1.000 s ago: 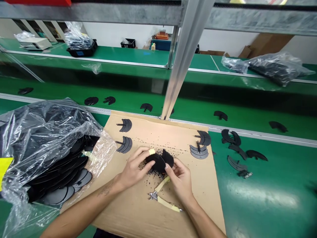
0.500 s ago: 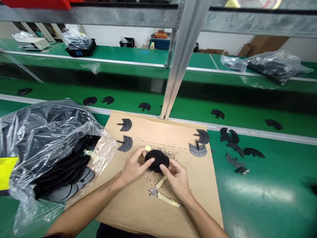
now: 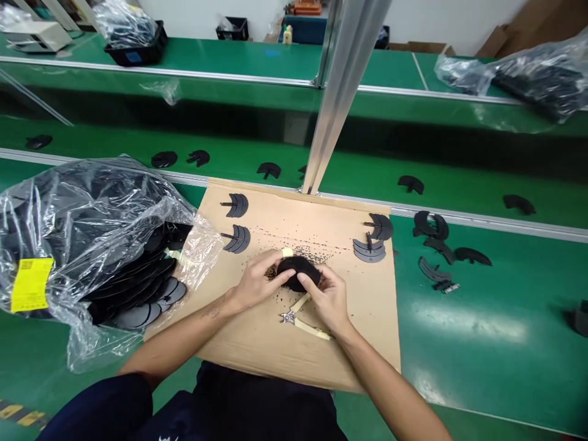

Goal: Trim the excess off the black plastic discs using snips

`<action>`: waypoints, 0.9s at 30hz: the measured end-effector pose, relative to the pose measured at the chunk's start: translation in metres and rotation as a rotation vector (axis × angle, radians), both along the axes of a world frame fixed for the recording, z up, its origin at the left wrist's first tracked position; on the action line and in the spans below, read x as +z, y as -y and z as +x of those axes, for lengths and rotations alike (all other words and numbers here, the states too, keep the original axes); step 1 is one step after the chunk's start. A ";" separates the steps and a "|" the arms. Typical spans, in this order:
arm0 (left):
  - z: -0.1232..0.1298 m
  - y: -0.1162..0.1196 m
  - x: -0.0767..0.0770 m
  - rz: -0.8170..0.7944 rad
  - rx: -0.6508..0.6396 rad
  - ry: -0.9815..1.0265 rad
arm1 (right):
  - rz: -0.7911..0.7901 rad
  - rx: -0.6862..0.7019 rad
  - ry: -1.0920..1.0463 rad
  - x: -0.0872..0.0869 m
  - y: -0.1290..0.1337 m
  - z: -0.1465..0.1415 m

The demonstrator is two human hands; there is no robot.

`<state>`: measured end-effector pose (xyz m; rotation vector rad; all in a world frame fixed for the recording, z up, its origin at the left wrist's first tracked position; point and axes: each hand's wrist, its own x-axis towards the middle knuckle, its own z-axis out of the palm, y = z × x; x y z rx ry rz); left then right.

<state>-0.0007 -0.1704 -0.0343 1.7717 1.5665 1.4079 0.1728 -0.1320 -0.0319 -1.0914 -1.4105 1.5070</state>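
On the cardboard sheet [image 3: 266, 343], one dark rounded piece [image 3: 297, 273] was found near the middle, above scattered black crumbs [image 3: 315, 252] too numerous to count. Two bare hands were clamped on it: the left hand [image 3: 256, 280] gripped its left side, the right hand [image 3: 331, 298] its right, both thumbs on top. One yellow wrap [image 3: 287, 252] was noted on a left fingertip.

One pair of pliers [image 3: 288, 316] lay just below the piece, handles spread. Four groups of curved parts were counted on the sheet: two left groups [image 3: 237, 206] and two right groups [image 3: 381, 226].

One clear plastic bag [image 3: 87, 202] at left held many black discs [image 3: 133, 278], overlapping and not countable. It bore one yellow label [image 3: 32, 285], its print too small to read. Farther back, one black tray [image 3: 138, 54] carried one blue label [image 3: 133, 57], also unreadable. No brand could be made out.
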 end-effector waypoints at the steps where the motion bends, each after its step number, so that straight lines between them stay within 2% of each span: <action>1: 0.000 0.000 0.000 -0.037 0.007 0.041 | 0.028 -0.001 0.001 0.000 0.001 0.000; 4: 0.001 0.001 0.002 -0.121 -0.071 0.173 | 0.108 -0.007 0.002 0.001 0.003 0.001; 7: 0.001 0.001 0.006 -0.102 -0.152 0.212 | 0.194 -0.001 0.036 0.001 0.005 0.002; 14: -0.002 0.001 0.010 0.142 -0.237 -0.014 | 0.481 0.152 0.155 0.006 -0.003 0.010; 17: -0.002 0.000 0.011 0.180 -0.265 -0.033 | 0.575 0.181 0.187 0.008 -0.004 0.013; 23: -0.002 0.002 0.013 0.226 -0.338 0.007 | 0.647 0.202 0.165 0.009 0.000 0.012; 27: 0.000 0.004 0.013 0.229 -0.299 0.064 | 0.626 0.202 0.144 0.008 0.000 0.011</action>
